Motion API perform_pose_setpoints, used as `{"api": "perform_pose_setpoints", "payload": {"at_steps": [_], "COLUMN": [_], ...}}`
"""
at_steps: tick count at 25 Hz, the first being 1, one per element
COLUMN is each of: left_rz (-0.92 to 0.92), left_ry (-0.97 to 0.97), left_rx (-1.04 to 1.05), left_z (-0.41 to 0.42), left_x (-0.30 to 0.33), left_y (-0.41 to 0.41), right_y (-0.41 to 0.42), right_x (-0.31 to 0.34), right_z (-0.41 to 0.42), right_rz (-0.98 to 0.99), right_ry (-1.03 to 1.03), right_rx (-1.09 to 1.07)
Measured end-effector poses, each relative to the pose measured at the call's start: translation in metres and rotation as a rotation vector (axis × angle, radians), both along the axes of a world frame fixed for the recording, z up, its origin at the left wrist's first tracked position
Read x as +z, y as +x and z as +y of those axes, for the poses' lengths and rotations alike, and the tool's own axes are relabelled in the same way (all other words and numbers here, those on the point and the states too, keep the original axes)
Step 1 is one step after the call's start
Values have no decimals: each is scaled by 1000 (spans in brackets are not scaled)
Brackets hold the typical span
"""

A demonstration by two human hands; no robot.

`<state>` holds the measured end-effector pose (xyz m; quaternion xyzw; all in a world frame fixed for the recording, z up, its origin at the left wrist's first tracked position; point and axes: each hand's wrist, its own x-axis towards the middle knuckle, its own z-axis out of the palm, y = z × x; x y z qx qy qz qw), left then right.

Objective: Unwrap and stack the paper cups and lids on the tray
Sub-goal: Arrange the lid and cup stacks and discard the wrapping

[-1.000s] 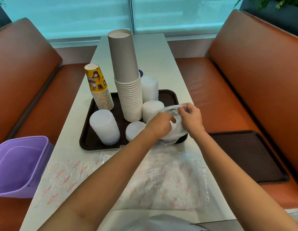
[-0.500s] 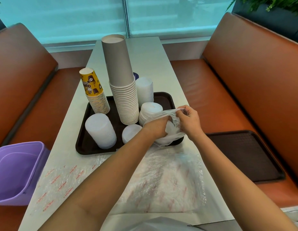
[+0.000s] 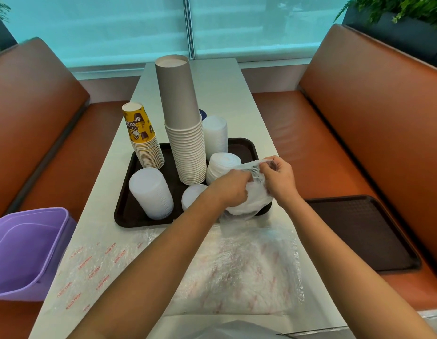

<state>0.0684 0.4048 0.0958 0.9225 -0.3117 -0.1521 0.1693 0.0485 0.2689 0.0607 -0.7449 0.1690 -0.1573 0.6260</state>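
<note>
A dark brown tray (image 3: 129,217) on the white table holds a tall stack of grey paper cups (image 3: 184,133), a shorter stack of yellow printed cups (image 3: 144,140) and several stacks of white lids (image 3: 151,192). At the tray's front right corner sits a wrapped stack of lids (image 3: 251,204) in clear plastic wrap (image 3: 251,166). My left hand (image 3: 233,188) grips the wrap on the stack's left side. My right hand (image 3: 278,178) pinches the wrap's stretched end at the upper right.
Empty clear wrappers with red print (image 3: 212,267) lie on the table in front of the tray. A purple bin (image 3: 24,253) stands on the left bench. A second brown tray (image 3: 364,231) lies on the right bench seat.
Both hands stay on the wrapped lids. The plastic now stretches more between them, with my right hand pulling its end up and to the right.
</note>
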Motion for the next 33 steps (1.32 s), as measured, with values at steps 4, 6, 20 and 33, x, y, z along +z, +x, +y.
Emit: {"api": "perform_pose_setpoints", "payload": {"at_steps": [4, 6, 20, 33], "left_rz": [-82, -167, -549, -179], "left_ry": [-294, -511, -302, -33], "left_rx": [178, 335, 314, 355], "left_z": [31, 48, 92, 88], "left_x": [26, 31, -83, -84], "left_y": [-13, -12, -14, 1], "right_y": [1, 1, 2, 5], "right_x": [-3, -5, -14, -22], "right_z": [-2, -3, -18, -15], "right_rz": [44, 64, 128, 116], "right_ry": [-20, -16, -107, -73], "right_rx": [-44, -54, -152, -119]}}
